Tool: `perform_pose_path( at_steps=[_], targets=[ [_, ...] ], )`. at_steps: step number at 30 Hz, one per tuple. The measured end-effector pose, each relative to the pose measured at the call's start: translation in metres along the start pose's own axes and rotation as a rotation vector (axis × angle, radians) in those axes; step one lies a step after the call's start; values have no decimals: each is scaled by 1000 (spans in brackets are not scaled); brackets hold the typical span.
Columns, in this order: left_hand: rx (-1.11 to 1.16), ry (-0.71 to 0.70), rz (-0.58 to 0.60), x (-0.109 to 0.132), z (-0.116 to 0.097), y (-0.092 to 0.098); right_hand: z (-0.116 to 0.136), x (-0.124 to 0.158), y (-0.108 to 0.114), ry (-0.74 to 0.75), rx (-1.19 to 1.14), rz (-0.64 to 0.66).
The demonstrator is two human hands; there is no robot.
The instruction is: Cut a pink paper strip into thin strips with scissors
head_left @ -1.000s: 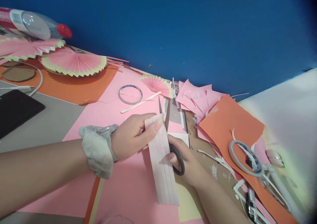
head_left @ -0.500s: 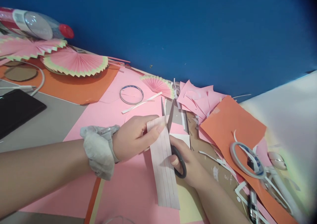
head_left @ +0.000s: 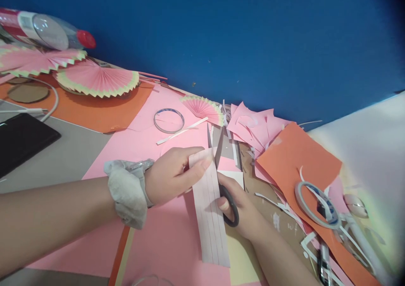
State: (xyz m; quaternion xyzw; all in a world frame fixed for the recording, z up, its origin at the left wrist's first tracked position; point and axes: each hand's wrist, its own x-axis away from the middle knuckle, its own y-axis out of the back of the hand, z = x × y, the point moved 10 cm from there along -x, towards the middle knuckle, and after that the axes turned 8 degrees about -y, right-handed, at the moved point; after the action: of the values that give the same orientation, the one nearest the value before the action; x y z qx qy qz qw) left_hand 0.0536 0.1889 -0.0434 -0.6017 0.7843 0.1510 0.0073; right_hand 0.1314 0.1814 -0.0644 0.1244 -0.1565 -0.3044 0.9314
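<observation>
Your left hand (head_left: 172, 174) sits near the middle of the table, fingers closed on the far end of a pale pink paper strip (head_left: 210, 218), with the thumb pressed on top by the strip's far corner. The strip is marked with long lines along its length and runs from that pinch back toward the near edge, lying over a large pink sheet (head_left: 158, 239) that covers the middle of the table. A white scrunchie (head_left: 126, 191) wraps your left wrist.

Your right hand (head_left: 245, 210) is just beside the strip on its right, fingers wrapped around the black handle of the scissors (head_left: 230, 206), thumb through the loop. The blades point toward the far edge and stand slightly apart in a narrow V at the strip's far end, right next to your left thumb.

Beyond your hands, a thin tape ring (head_left: 168, 120) lies on the pink sheet with a white sliver of paper (head_left: 182, 130) just beside it. A small folded fan (head_left: 202, 109) sits close to the far edge, next to a heap of pink scraps (head_left: 253, 123). Toward the far left corner, two larger pink fans (head_left: 98, 79) rest on an orange sheet (head_left: 95, 109), with a bottle (head_left: 47, 26) lying on its side behind them. A black tablet (head_left: 22, 140) lies at the left edge. On the right, a second orange sheet (head_left: 297, 159) carries a tape roll (head_left: 316, 205), among white trimmings. A blue wall (head_left: 253, 37) runs along the far edge
</observation>
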Motion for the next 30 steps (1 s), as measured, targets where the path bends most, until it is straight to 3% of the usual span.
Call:
perform_pose_path(
  at_steps=[30],
  targets=[
    [14,-6,30,1,-1,-3,-1,-1,0,-25,0,-3]
  ],
)
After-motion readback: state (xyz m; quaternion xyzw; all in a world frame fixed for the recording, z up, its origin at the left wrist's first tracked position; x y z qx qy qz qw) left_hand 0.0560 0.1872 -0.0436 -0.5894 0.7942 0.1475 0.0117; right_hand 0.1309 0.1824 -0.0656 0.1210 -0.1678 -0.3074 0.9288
